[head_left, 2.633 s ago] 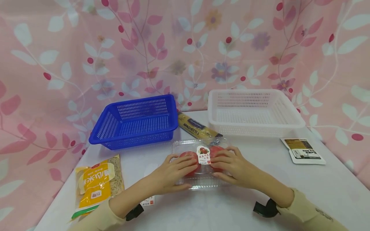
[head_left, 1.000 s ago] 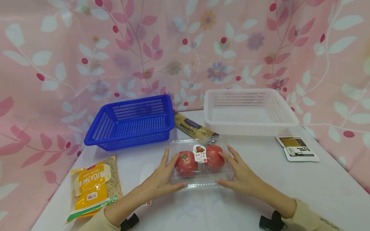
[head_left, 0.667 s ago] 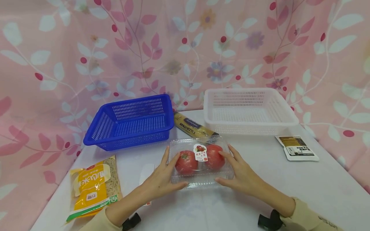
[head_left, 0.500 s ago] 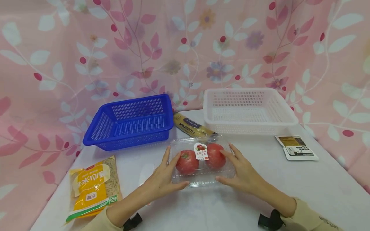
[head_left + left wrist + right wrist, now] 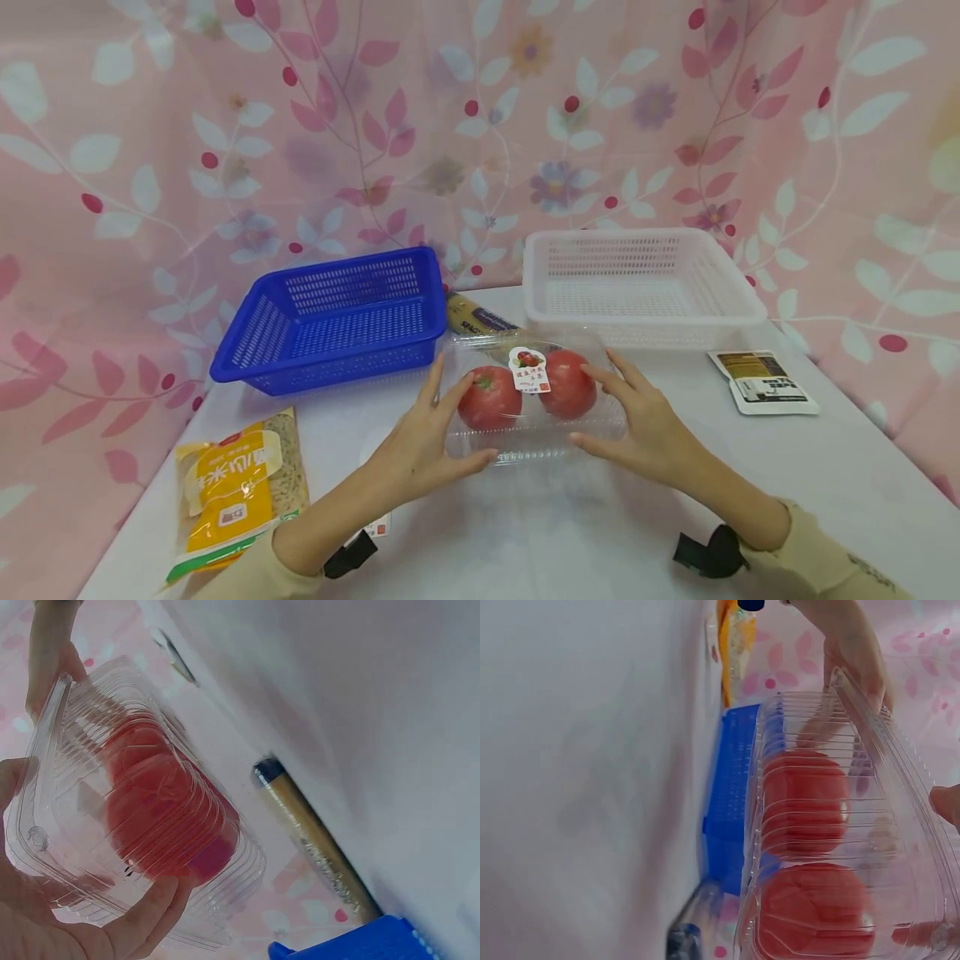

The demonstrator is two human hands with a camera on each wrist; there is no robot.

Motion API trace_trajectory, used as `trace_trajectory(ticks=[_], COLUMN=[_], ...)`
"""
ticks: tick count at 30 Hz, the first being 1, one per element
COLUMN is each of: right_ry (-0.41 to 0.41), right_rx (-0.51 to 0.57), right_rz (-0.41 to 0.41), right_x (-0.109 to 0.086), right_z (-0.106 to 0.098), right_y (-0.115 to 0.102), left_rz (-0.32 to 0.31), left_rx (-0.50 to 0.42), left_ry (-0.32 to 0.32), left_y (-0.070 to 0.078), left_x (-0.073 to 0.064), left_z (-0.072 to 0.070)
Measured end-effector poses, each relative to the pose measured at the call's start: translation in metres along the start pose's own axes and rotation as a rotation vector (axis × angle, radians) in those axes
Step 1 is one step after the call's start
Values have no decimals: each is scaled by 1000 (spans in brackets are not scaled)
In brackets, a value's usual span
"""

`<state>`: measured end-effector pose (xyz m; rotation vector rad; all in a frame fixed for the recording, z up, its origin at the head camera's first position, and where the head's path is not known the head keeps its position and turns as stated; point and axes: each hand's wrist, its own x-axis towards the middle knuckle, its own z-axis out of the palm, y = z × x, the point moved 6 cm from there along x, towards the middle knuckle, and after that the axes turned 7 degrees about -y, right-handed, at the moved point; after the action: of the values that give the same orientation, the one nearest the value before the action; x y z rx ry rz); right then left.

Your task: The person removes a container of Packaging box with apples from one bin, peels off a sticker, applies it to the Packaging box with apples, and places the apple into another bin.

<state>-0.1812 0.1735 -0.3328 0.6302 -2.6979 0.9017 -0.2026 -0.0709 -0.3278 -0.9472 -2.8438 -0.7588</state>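
A clear plastic clamshell box point(image 5: 525, 446) with a white fruit-printed label hangs a little above the table, tilted. Two red tomatoes point(image 5: 490, 404) lie side by side inside it. My left hand point(image 5: 420, 446) grips its left end, thumb at the near edge and fingers along the side. At the opposite end, my right hand point(image 5: 652, 425) holds it the same way. In the left wrist view the box's ribbed wall point(image 5: 82, 795) shows close up. The right wrist view shows the tomatoes through the ribbed base, plus the rim point(image 5: 900, 765).
A blue basket point(image 5: 330, 367) stands back left, a white basket point(image 5: 645, 333) back right. Between them lies a spaghetti packet point(image 5: 468, 315), partly behind the box. A yellow food bag point(image 5: 236, 492) is at left, a small pouch point(image 5: 763, 383) at right. A label card point(image 5: 378, 525) lies beneath my left arm.
My hands moved from the lid to the box's two ends. The box has since risen off the table and shifted away from me, covering more of the spaghetti packet.
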Motion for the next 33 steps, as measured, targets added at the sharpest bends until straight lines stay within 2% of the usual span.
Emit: trace_trajectory(ticks=[16, 26, 33], right_ry=[23, 66, 84], right_rx=[-46, -71, -61], right_rz=[57, 87, 145], right_x=[22, 37, 48], right_z=[-43, -68, -82], right_y=[2, 9, 20], left_rz=[57, 140, 92], left_rx=[-2, -18, -49], left_ry=[67, 136, 92], left_y=[19, 27, 27], left_x=[34, 68, 100], left_z=[-28, -38, -37])
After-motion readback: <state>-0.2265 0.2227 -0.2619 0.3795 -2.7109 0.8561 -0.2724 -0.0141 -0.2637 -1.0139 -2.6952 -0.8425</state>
